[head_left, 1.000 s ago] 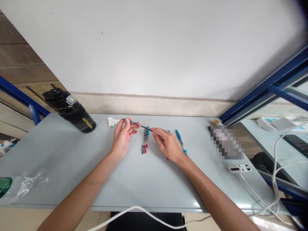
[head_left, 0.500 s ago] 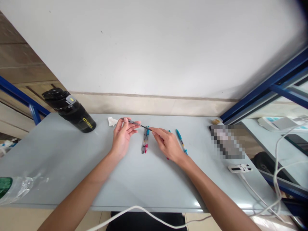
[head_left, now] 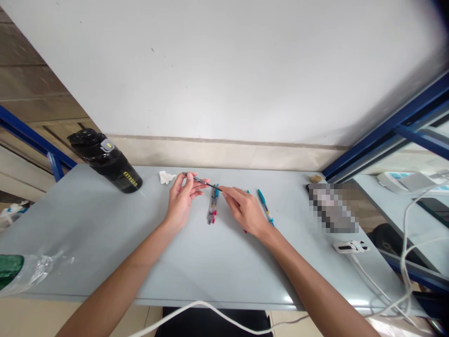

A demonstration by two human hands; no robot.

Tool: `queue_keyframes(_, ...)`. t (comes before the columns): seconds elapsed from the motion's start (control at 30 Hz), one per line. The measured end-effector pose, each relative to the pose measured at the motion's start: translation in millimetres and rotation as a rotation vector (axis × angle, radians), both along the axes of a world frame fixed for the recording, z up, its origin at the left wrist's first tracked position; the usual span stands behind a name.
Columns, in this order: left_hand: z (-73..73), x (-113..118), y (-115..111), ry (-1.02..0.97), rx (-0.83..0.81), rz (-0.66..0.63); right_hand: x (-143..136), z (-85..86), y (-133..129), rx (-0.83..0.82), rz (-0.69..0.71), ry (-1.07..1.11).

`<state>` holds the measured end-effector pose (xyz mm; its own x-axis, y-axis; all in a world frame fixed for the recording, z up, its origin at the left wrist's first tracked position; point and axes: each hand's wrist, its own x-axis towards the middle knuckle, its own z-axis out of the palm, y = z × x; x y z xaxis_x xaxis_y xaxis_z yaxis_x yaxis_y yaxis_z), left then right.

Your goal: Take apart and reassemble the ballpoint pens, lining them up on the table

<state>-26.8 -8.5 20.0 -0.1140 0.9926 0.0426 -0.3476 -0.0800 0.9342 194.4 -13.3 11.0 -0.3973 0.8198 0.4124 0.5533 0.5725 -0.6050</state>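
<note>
A: What lies at the centre of the view?

B: A dark, slender rod [head_left: 212, 186], pen-like in shape, spanning the gap between the left hand [head_left: 180, 199] and the right hand [head_left: 247, 210]. It slants, its right end lower in the view than its left.

A: State the condition of each grip.

B: The left grip grasps the rod's upper end, thumb pressed over it, with the other fingers spread loosely beneath. The right grip pinches the opposite end between thumb and fingertips; that tip is hidden.

A: And below the rod?

B: 2 clear-barrelled pens [head_left: 212, 206] lie side by side on the grey surface [head_left: 196, 267], 1 with a red end, 1 with a dark end. The rod crosses in front of their teal tops; whether it touches them cannot be told. A teal pen [head_left: 265, 206] lies just beyond the right hand.

A: Identify the surrounding items.

B: A crumpled white tissue [head_left: 166, 177] lies near the left hand. Farther left is a black bottle [head_left: 112, 161] with yellow lettering. Well to the right are a pixelated item [head_left: 331, 208] and, nearer the viewer, a small white device [head_left: 351, 246] with a white cable [head_left: 372, 278].
</note>
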Motion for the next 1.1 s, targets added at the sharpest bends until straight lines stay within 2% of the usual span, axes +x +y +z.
queue_keyframes(0.1,-1.2,1,-1,0.023,0.005,-0.029,0,0.1,0,0.005,0.002,0.001)
queue_keyframes(0.23,-2.4,4,-3,0.033,-0.005,-0.13,-1,3.0,-1,-0.008,0.028,0.01)
queue_keyframes(0.4,-5.7,11,-8,0.013,-0.013,-0.23,-3,3.3,-4,-0.076,-0.012,0.015)
queue_keyframes(0.57,-7.8,13,-8,-0.02,0.0,-0.196,-4,0.0,-4,-0.065,-0.007,0.012)
queue_keyframes(0.83,-2.8,10,-6,-0.023,0.041,-0.101,-3,1.4,-5,-0.06,-0.017,0.011)
queue_keyframes(1.1,-5.9,12,-12,0.184,0.039,-0.218,-6,-1.9,-7,-0.072,0.015,0.033)
